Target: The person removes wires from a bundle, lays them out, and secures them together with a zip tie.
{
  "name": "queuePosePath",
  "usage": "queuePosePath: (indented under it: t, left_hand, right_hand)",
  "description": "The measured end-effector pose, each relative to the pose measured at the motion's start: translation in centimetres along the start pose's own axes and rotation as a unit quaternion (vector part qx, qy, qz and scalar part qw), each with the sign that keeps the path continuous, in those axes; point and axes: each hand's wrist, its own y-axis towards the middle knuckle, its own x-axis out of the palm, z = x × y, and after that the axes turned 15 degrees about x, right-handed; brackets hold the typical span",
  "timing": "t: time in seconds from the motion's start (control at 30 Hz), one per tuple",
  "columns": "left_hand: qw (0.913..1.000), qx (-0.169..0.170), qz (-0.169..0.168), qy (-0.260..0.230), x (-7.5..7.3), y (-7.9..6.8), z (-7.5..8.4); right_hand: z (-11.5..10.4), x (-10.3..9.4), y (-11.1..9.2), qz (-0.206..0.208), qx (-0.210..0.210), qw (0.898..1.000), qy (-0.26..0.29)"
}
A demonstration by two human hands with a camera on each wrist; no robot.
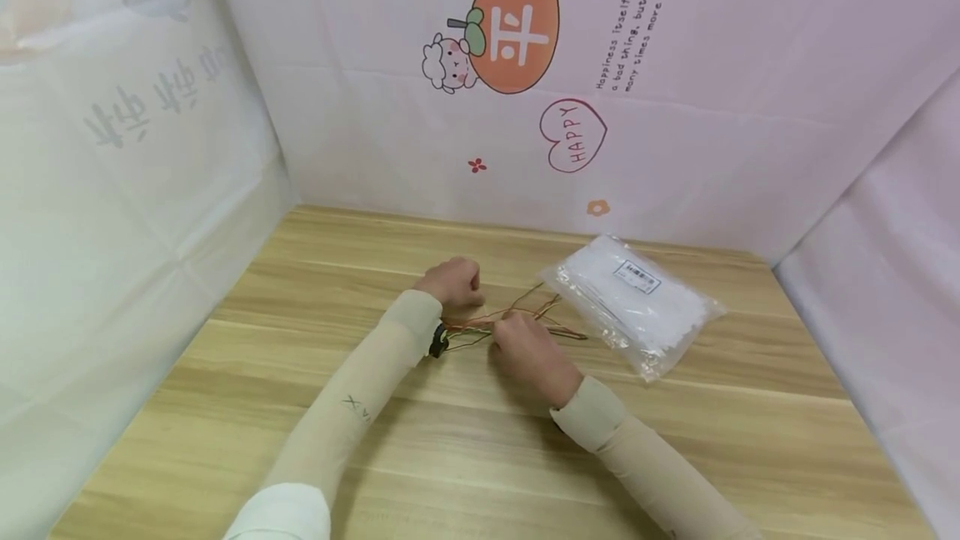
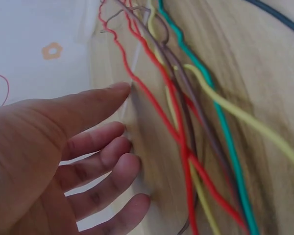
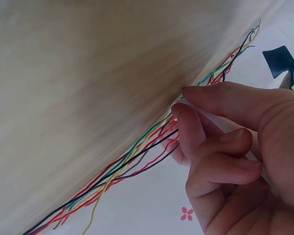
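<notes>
A loose bundle of thin coloured wires [image 1: 555, 328], red, yellow, green, brown and black, lies across the wooden table. My right hand [image 1: 534, 355] is over the bundle and pinches a thin white cable tie [image 3: 213, 118] between thumb and forefinger, right against the wires [image 3: 122, 169]. The tie's tail runs back across the palm. Just beyond the bundle, my left hand [image 1: 453, 282] has its thumb and loosely bent fingers apart beside the wires [image 2: 186, 142]. Near its thumb tip, a faint pale strip [image 2: 137, 58] shows; whether they touch is unclear.
A clear plastic bag [image 1: 637, 298] packed with white contents, bearing a barcode label, lies right of the wires. Printed cloth [image 1: 375, 123] hangs behind the table [image 1: 450, 457] and along both sides. A dark strap piece [image 1: 438, 341] shows at the left wrist.
</notes>
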Motion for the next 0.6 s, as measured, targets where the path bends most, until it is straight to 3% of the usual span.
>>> queuePosePath:
  t: [0.6]
  left_hand:
    - [0.9998,-0.009,0.003,-0.019,0.17,0.56,0.71]
  right_hand:
    - [-0.22,-0.03,0.12,-0.007,0.005,1.0,-0.015]
